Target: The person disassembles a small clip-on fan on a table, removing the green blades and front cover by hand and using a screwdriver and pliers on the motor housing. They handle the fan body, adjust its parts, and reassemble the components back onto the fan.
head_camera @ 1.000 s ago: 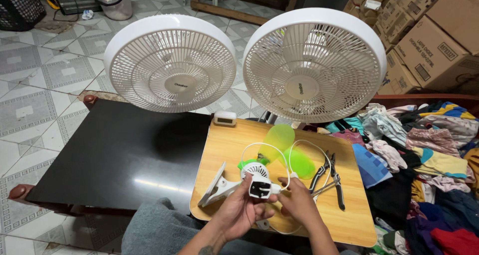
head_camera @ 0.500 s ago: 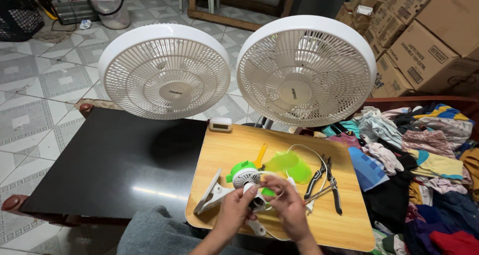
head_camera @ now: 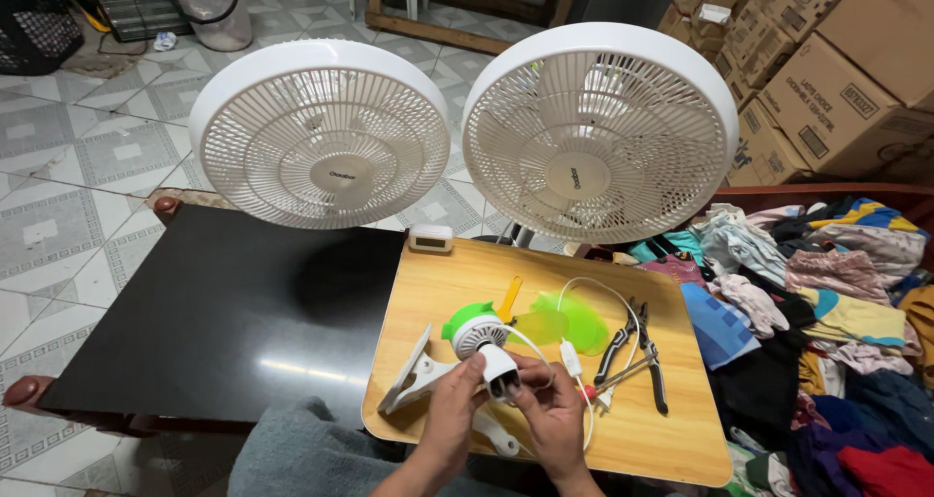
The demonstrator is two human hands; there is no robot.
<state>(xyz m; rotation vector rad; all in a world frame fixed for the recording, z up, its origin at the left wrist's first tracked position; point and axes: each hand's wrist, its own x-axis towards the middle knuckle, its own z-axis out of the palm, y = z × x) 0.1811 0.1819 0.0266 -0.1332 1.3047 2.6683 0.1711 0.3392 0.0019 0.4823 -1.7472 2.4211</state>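
White small fan motor (head_camera: 484,346), base hidden by left hand (head_camera: 455,409), right hand (head_camera: 547,407).

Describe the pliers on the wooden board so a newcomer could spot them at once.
Start at the light wooden board lying on the black table below the two big white fans. Near its right side, right of the translucent green fan blades and the white cord, lie the pliers. They are the only dark metal tool there, with black handles.
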